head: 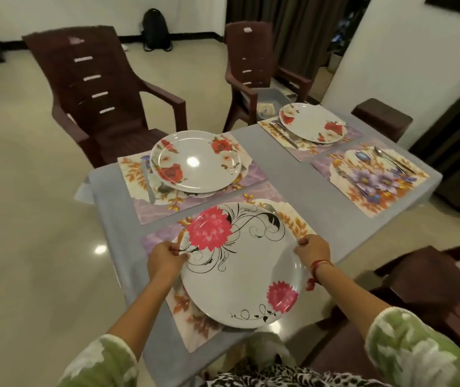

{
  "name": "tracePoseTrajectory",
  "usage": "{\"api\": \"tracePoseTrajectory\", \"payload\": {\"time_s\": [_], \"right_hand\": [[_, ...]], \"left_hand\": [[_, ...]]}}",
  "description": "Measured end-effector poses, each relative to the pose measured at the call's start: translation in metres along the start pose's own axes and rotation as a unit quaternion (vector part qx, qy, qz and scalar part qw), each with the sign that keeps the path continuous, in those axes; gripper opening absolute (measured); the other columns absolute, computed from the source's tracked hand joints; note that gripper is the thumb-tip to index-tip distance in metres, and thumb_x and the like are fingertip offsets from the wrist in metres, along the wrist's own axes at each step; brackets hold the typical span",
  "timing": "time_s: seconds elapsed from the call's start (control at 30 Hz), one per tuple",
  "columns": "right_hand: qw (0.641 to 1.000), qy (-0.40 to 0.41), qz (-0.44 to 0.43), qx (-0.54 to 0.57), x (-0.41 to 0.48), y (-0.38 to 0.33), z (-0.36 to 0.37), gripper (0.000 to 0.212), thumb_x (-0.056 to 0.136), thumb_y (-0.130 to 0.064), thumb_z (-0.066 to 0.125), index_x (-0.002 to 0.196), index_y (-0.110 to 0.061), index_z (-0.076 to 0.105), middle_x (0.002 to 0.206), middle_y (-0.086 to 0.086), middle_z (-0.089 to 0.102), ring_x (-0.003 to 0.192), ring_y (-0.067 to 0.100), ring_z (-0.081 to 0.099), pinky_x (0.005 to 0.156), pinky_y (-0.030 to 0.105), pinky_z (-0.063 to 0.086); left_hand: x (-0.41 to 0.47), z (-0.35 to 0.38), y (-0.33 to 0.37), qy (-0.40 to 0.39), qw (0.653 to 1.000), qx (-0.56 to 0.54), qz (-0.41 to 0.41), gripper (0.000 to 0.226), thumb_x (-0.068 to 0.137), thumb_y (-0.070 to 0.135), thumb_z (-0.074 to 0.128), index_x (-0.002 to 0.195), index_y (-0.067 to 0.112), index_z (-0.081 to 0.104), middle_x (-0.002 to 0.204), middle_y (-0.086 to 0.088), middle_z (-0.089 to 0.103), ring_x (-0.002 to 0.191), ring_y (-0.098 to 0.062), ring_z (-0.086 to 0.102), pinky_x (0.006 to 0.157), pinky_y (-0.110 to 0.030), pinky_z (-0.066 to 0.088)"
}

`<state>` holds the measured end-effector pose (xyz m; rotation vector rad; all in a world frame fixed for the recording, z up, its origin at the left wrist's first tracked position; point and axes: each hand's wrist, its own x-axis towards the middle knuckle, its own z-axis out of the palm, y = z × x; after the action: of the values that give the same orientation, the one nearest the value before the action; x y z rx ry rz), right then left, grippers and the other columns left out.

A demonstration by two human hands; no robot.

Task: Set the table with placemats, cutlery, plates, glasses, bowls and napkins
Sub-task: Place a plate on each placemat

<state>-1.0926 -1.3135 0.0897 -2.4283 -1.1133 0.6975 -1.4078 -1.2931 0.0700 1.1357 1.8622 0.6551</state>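
Note:
A white plate with pink flowers and black scrolls [240, 263] is over the nearest floral placemat [184, 328]. My left hand [166, 258] grips its left rim and my right hand [312, 251] grips its right rim. A fork tip [272, 209] shows past the plate's far edge. Two white plates with red flowers sit on other mats, one at far left [195, 160] and one at the far end [312, 122], each with cutlery beside it. The right placemat [371, 174] carries only cutlery [393, 160].
The table wears a grey cloth [301, 188]. Brown plastic chairs stand at the far left [97, 88], far end [253, 68] and right [424, 286]. A grey bin [272, 100] rests on the far chair's seat. A black backpack [154, 29] leans against the wall.

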Motion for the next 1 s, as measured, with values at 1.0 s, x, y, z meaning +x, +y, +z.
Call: {"api": "tracePoseTrajectory", "payload": {"time_s": [1.0], "right_hand": [[0.926,-0.367,-0.071,0.054,0.118,-0.016,-0.018,0.017,0.079,-0.008,0.071,0.067,-0.005,0.059,0.062,0.008,0.064,0.058,0.022,0.064,0.065,0.038,0.059]], "left_hand": [[-0.018,0.034,0.038,0.252,0.947,-0.004,-0.199,0.013,0.073,0.008,0.075,0.086,0.012,0.073,0.076,-0.005,0.069,0.073,-0.023,0.062,0.064,-0.029,0.041]]}}
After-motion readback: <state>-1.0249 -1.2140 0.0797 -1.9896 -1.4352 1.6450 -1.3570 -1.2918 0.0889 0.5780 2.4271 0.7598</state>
